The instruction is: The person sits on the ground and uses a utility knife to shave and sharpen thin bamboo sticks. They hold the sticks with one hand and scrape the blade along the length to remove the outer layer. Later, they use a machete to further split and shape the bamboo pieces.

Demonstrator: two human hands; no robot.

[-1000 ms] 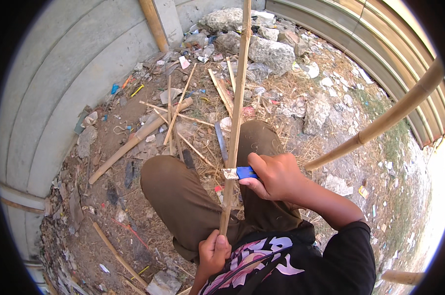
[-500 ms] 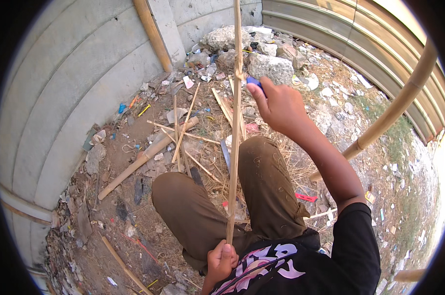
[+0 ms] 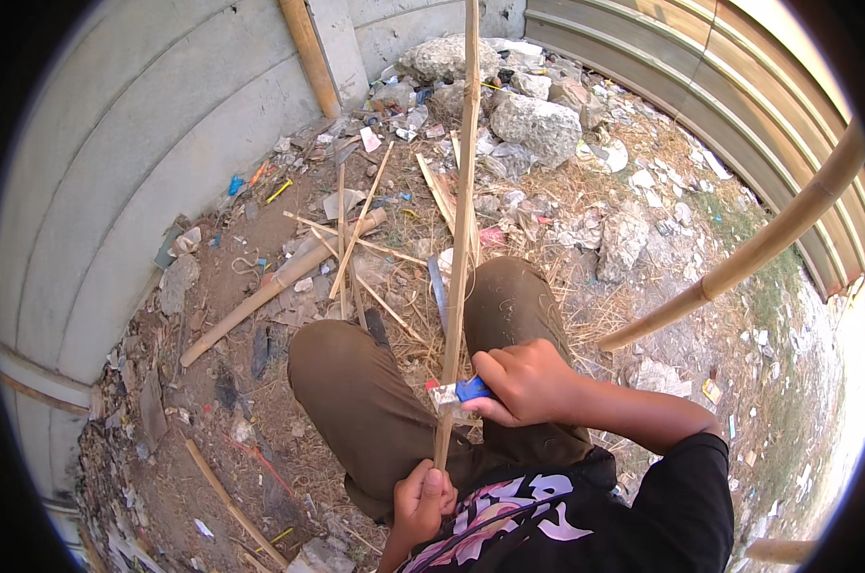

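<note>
A long bamboo strip (image 3: 463, 210) runs upright between my knees, its lower end in my lap. My left hand (image 3: 423, 497) is wrapped round that lower end. My right hand (image 3: 523, 382) grips a blue-handled tool (image 3: 473, 389) whose pale, red-marked head lies across the strip just above my left hand. The blade itself, if there is one, cannot be made out. Thin curled shavings cling to my brown trousers (image 3: 514, 310).
Split bamboo strips (image 3: 361, 224) and a thick bamboo piece (image 3: 284, 286) lie ahead on littered ground. A flat grey strip (image 3: 438, 291) rests by my knees. A bamboo pole (image 3: 738, 272) slants in at right. Rocks (image 3: 537, 129) lie before the concrete wall (image 3: 156, 143) and metal fence (image 3: 681, 91).
My right hand has drawn the blue-handled tool down the strip, from high up to just above my left hand. The curl of bamboo at the tool is gone from the upper strip. My left grip stays.
</note>
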